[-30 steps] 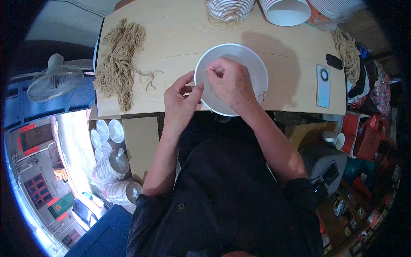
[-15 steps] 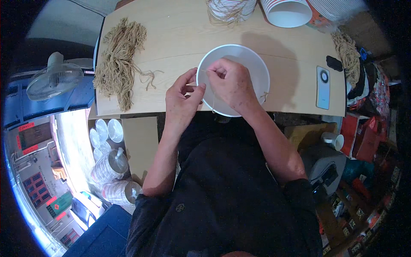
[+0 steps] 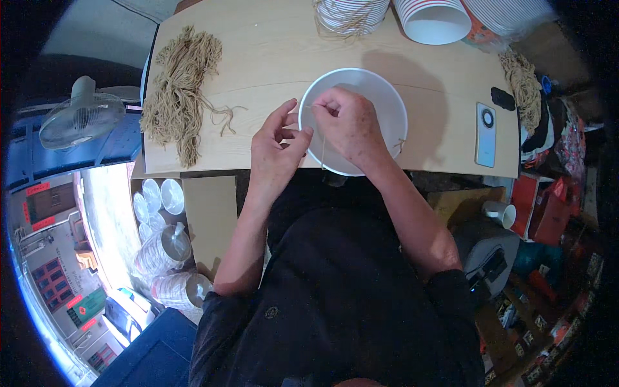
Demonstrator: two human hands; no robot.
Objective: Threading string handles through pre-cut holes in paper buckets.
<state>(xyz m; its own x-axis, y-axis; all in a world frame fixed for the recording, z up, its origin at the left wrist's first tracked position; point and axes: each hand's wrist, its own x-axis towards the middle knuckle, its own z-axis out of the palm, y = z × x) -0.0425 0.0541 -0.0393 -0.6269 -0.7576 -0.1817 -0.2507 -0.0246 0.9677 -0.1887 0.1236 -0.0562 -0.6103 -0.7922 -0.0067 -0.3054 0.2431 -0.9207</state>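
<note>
A white bucket (image 3: 387, 119), its open mouth facing me, is at the front edge of the table. My right hand (image 3: 351, 122) is over its mouth, thumb and forefinger pinched on a thin tan cord (image 3: 323, 151). A length of that cord hangs down inside the left wall, and a short bit sticks out by the fingertips. Against the outside of the left rim, my left hand (image 3: 278, 145) has its fingers bent and apart, with the thumb by the rim. Its fingertips are partly hidden. A cord knot (image 3: 400, 143) shows at the right rim.
A heap of tan cords (image 3: 180, 90) lies at the table's left, with another bundle (image 3: 521, 84) at the right edge. Stacked buckets (image 3: 432, 22) stand at the back. A phone (image 3: 486, 135) and a black object (image 3: 503, 98) are on the right. Left is a fan (image 3: 82, 116).
The whole view has shifted very slightly. Both hands keep nearly the same place and grip at the bucket.
</note>
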